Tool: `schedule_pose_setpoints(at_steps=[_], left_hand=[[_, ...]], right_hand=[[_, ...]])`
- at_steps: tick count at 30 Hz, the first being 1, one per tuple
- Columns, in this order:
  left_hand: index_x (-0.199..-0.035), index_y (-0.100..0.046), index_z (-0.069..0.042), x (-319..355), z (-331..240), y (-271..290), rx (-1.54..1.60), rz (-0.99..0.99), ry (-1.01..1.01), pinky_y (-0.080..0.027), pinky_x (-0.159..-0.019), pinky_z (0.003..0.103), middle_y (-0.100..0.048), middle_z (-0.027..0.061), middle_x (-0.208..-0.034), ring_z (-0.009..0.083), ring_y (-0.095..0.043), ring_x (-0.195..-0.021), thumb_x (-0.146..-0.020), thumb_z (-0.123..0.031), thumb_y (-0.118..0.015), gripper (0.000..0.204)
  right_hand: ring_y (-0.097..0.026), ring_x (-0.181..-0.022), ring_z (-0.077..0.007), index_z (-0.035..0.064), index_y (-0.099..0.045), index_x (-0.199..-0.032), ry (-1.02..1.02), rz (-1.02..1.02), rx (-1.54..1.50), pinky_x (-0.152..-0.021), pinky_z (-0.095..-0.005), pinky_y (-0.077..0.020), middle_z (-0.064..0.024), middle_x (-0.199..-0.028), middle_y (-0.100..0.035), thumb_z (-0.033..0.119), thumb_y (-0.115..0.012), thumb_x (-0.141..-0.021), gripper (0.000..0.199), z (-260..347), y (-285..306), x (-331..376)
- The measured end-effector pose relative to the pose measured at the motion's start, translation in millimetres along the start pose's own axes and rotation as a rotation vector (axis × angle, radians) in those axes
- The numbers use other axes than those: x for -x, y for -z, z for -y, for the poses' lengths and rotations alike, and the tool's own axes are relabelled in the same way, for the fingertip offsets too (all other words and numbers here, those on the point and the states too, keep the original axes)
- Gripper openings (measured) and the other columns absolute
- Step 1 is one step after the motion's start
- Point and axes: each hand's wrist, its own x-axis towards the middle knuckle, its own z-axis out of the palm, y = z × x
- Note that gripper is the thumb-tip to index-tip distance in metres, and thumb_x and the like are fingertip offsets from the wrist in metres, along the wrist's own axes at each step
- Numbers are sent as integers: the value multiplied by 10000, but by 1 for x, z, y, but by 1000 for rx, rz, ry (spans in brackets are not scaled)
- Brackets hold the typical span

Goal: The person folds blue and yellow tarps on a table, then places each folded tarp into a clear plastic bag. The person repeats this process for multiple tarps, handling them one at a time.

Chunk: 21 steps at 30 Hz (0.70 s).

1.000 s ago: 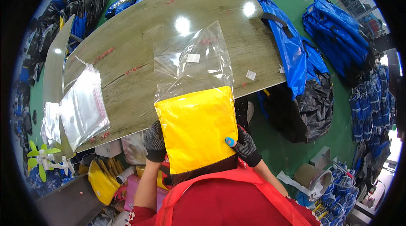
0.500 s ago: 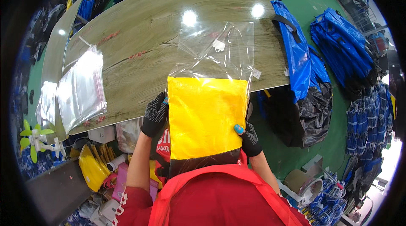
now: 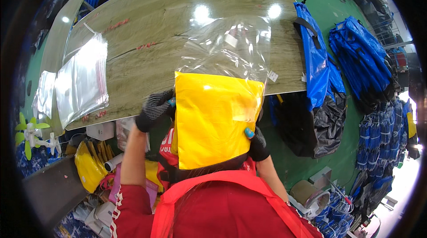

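Observation:
I hold a flat yellow folded bag with a dark lower edge in front of my body, at the near edge of the table. A clear plastic bag spreads beyond its far edge onto the table; I cannot tell how much of the yellow piece lies inside it. My left hand, in a dark dotted glove with a blue thumb tip, is closed on the left edge. My right hand, gloved alike, grips the lower right edge with its thumb on top and its fingers hidden underneath.
A stack of clear plastic bags lies on the table's left side. Blue bags hang over its right edge; more blue bags stand beyond. A small green-bladed fan and yellow bags are at lower left.
My left hand has moved slightly left and up, with its wrist swung outward. The yellow bag's top edge now slants, and the clear plastic above it is more crumpled.

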Motion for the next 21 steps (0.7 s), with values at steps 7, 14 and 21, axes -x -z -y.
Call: schedule_pose_setpoints(at_steps=[7, 14, 21], left_hand=[[-1125, -591, -7, 40, 97, -40, -555, -378, -159, -524, -681, 398, -674, 209, -927, 351, -660, -806, -917, -198, -550, 286], [-1155, -601, -25, 75, 41, -35, -343, -183, 33, -517, -739, 355, -674, 168, -1019, 271, -668, -881, -967, -200, -491, 279], [-1255, -520, 6, 22, 27, -31, 275, -56, 93, -449, -932, 328, -619, 92, -1183, 182, -575, -1064, -893, -217, -654, 447]], right_hand=[[-570, -1077, -185, -3, -468, -1331, 159, 15, 420, -932, -322, -451, -99, -1250, -582, 298, -673, -883, 578, -24, -3, 34], [-658, -809, -195, -48, -579, -1160, -359, -103, 1065, -762, -320, -501, -141, -844, -695, 410, -591, -912, 521, 16, 1, 25], [-615, -900, -155, -24, -590, -1180, 322, -227, 544, -820, -297, -480, -112, -1026, -675, 221, -563, -961, 329, 26, -27, -16]])
